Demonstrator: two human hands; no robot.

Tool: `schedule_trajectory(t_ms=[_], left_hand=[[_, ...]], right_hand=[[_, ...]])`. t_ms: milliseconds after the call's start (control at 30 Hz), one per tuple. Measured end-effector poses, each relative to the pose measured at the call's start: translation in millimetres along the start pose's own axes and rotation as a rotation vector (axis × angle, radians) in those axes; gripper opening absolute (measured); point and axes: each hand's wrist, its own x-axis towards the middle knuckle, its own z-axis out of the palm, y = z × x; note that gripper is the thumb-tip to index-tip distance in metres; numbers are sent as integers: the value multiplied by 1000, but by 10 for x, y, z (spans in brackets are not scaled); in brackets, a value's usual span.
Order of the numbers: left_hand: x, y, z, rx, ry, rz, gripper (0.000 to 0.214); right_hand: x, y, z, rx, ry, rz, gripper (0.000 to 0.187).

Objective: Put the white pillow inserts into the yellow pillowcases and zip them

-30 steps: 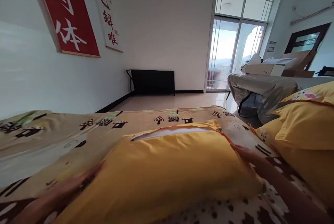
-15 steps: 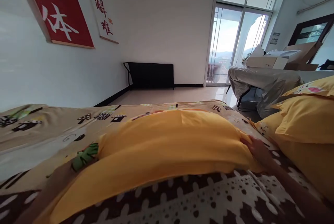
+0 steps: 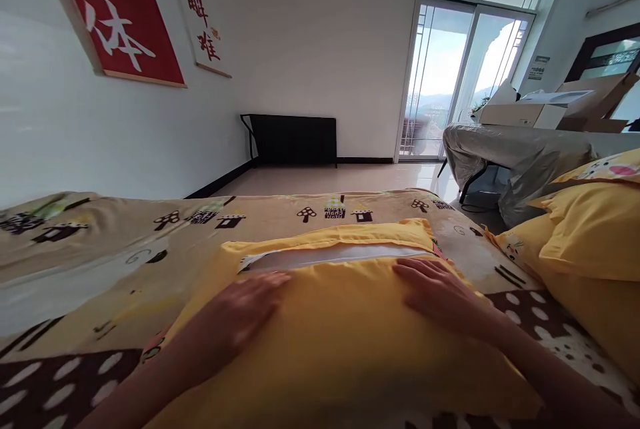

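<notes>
A yellow pillowcase (image 3: 345, 329) with a pillow in it lies flat on the patterned blanket (image 3: 280, 212). Its opening runs across the far side, where a strip of the white pillow (image 3: 345, 254) shows. My left hand (image 3: 250, 306) rests on the near left part of the pillowcase, palm down and slightly blurred, with its fingers stretched toward the opening. On the right, my right hand (image 3: 433, 286) lies flat, its fingertips near the edge of the opening. Neither hand grips the cloth.
More yellow pillows (image 3: 590, 249) are piled at the right. Beyond the bed stand a table under plastic sheeting (image 3: 530, 149), with cardboard boxes (image 3: 520, 114) on it, and a black panel (image 3: 295, 140) against the wall. Scrolls (image 3: 120, 16) hang at the left.
The pillow has come down flat on the bed, its opening now showing. Both hands have let go of its sides and moved inward onto its top.
</notes>
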Motion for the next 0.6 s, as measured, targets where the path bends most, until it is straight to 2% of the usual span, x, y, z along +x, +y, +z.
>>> schedule_trajectory(t_ms=[67,167,300,367,467,533,600], left_hand=[[296,150,66,-35,-106,33,48],[585,149,294,-66,-91,21,48],[659,19,685,-132,-1,-9,43],[631,-16,774,-145,19,-16,42],[586,-64,727,-73,53,-54,43],[562,-119,613,16,80,-120,48],[542,-179,436,70,45,-170,53]], right_hand=[[274,-50,34,40,-73,-20,52],[464,46,241,121,-173,51,52],[393,160,614,210,-179,149,50],[332,166,688,198,-132,155,49],[295,206,615,101,-70,195,45],[306,277,505,18,-78,287,43],[343,358,376,-38,-123,379,40]])
